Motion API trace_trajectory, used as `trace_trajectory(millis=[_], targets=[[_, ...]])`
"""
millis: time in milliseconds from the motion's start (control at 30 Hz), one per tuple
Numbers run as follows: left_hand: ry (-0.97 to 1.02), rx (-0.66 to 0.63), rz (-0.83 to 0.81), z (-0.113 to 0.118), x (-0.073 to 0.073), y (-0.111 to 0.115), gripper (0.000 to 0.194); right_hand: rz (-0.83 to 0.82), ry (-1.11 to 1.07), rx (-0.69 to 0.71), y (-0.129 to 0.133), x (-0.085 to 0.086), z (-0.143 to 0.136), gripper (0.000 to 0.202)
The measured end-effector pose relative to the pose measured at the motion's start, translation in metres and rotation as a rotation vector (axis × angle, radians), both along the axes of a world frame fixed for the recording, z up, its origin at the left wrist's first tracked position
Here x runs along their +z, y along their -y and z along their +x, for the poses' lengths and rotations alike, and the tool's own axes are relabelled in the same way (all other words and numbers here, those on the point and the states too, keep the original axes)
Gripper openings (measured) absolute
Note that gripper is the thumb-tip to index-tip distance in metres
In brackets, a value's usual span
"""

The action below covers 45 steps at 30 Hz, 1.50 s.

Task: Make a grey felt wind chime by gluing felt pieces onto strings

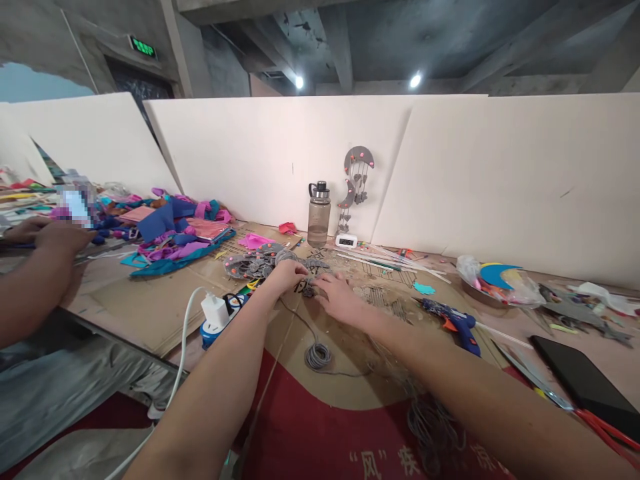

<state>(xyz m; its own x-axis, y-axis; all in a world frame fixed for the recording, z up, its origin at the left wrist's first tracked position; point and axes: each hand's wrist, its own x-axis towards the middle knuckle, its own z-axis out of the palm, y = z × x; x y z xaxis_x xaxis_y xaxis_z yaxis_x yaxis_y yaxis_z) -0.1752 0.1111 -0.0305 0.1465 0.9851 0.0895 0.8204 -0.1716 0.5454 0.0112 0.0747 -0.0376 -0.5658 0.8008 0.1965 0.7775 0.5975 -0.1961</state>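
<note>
On the cardboard in front of me, my left hand (291, 275) has its fingers curled together beside a pile of grey felt pieces (257, 263) dotted with pink and orange; whatever lies between its fingertips is hidden. My right hand (341, 299) reaches in from the right, thumb and fingers bent around a small grey felt piece (309, 288). A thin grey cord runs from near my hands to a small coil (318, 357). Looser grey cord (430, 423) lies bundled beneath my right forearm.
Right of my hands are a blue glue gun (457, 323), scissors (543, 387), a black phone (590, 380) and a bowl (483, 293). Behind stand a bottle (319, 215), a small clock (346, 241) and a grey moon hanging (359, 160). A power strip (210, 332) and another person's arm (35, 287) are left.
</note>
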Motion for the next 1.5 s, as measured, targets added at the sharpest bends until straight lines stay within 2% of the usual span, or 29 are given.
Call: trace_trajectory(millis=[133,333,667,933,1167,1500], targets=[[-0.016,-0.048,0.017,0.001,-0.003,-0.002,0.025,0.044,0.020,0.066,0.005,-0.010,0.003,0.037],[-0.058,-0.054,0.033,0.000,-0.011,-0.006,0.028,0.050,-0.001,0.160,0.010,-0.011,0.001,0.032],[-0.103,0.075,0.044,0.002,-0.018,-0.010,0.026,0.055,-0.024,0.126,0.010,-0.015,0.002,0.030],[-0.124,0.095,0.042,0.004,-0.021,-0.015,0.021,0.053,-0.026,0.138,0.009,-0.017,0.002,0.029],[-0.126,0.076,0.022,0.003,-0.017,-0.015,0.037,0.048,-0.022,0.132,0.009,-0.017,0.003,0.029],[-0.144,0.084,0.021,0.004,-0.019,-0.016,0.024,0.032,-0.009,0.134,0.009,-0.015,0.004,0.029]])
